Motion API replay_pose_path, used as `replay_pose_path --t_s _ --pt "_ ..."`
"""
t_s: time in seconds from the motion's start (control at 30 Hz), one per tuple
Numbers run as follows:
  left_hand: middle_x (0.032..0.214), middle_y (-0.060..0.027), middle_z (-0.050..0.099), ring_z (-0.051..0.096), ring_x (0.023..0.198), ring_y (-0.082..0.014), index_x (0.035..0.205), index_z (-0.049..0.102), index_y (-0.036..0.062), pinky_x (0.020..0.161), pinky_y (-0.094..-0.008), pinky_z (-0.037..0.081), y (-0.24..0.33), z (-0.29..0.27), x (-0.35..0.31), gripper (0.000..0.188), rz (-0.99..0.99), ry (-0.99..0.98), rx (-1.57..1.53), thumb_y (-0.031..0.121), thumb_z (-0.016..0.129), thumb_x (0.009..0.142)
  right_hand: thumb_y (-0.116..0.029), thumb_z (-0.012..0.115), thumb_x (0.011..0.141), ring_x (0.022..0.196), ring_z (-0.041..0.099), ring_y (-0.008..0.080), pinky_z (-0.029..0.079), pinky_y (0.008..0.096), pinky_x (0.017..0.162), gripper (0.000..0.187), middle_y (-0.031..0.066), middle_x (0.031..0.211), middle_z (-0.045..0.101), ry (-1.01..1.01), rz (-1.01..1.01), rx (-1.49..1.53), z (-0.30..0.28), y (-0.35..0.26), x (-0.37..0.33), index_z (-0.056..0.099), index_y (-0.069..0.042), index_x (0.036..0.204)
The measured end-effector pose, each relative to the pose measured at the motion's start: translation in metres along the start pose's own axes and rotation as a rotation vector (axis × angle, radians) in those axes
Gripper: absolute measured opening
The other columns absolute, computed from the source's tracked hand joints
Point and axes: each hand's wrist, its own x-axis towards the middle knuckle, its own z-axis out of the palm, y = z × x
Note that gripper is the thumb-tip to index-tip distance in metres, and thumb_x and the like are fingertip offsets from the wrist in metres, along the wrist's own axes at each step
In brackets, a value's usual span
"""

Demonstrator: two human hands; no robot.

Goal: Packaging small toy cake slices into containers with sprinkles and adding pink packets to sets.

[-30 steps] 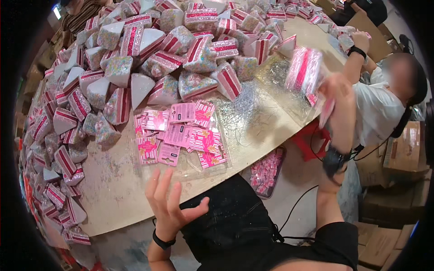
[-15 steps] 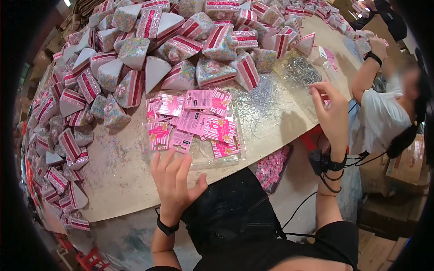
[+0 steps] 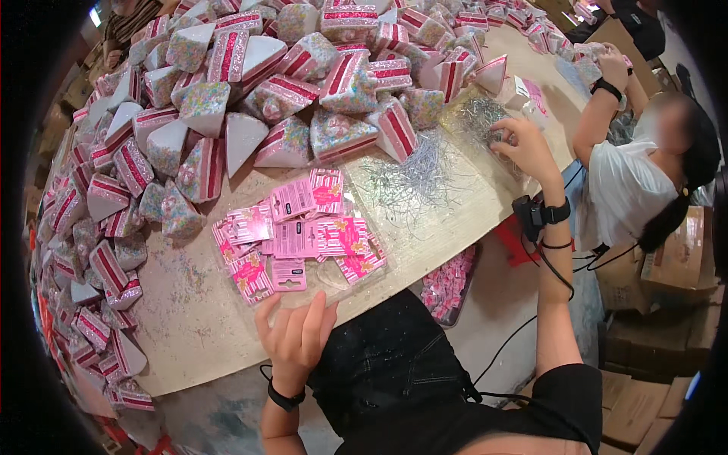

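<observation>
My left hand [image 3: 294, 334] rests at the table's front edge, its fingers loosely apart and holding nothing. The fingertips are beside the near rim of a shallow clear plastic tray [image 3: 356, 290] of pink and striped hang tags [image 3: 296, 239]. To the right, my right hand [image 3: 535, 152] reaches over a second clear tray [image 3: 497, 176] holding a tangle of thin silver strands [image 3: 479, 115]. Its thumb and fingers are curled together at the edge of that tangle. Whatever is between them is too small to make out. More loose silver strands [image 3: 417, 171] lie between the two trays.
A big heap of glittery toy cake slices [image 3: 205, 136] covers the table's back and left. Below the table edge, a dark bin [image 3: 452, 292] holds small pink pieces. At the right, another person [image 3: 629, 182] works at the table near stacked cardboard boxes [image 3: 675, 250].
My right hand has moved left onto the silver strands, and its fingers have curled in. My left hand has shifted slightly right and down. The whole view has turned a little.
</observation>
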Motion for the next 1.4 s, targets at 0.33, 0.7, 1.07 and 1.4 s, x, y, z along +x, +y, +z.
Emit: replay_pose_path --t_s 0.33,0.7,1.07,1.4 --pt "0.080 0.0008 0.059 0.055 0.065 -0.0145 0.113 0.064 0.0063 0.089 -0.0413 0.047 -0.005 0.005 -0.005 0.045 0.012 0.022 0.010 0.010 0.083 0.073 -0.007 0.070 0.084 0.081 0.061 0.0207 0.048 0.0333 0.067 0.009 0.0096 0.086 0.062 0.384 -0.114 0.010 -0.027 -0.015 -0.007 0.068 -0.003 0.092" --pt "0.082 -0.0060 0.062 0.057 0.074 -0.0245 0.100 0.067 0.0041 0.078 -0.0384 0.043 0.004 0.002 0.012 0.028 -0.076 -0.084 0.056 0.009 0.078 0.075 -0.013 0.074 0.083 0.085 0.062 0.0198 0.048 0.0302 0.064 0.012 0.0091 0.092 0.063 0.591 -0.059 0.078 -0.019 -0.009 -0.009 0.067 -0.003 0.086" --pt "0.081 0.0019 0.059 0.057 0.073 -0.0150 0.100 0.067 0.0099 0.077 -0.0338 0.045 -0.002 0.001 0.008 0.025 -0.043 -0.060 0.136 0.018 0.075 0.078 -0.006 0.074 0.081 0.094 0.060 0.0281 0.047 0.0375 0.080 0.010 0.0109 0.097 0.064 0.653 -0.092 -0.087 -0.007 -0.032 -0.022 0.066 -0.001 0.084" --pt "0.097 -0.0089 0.062 0.061 0.089 -0.0270 0.108 0.065 0.0047 0.076 -0.0396 0.048 -0.007 -0.004 0.001 0.031 -0.173 0.113 -0.142 0.007 0.074 0.078 -0.014 0.074 0.085 0.096 0.061 0.0206 0.050 0.0305 0.077 0.017 0.0128 0.103 0.066 0.729 0.008 -0.079 -0.006 -0.006 -0.019 0.069 0.002 0.088"
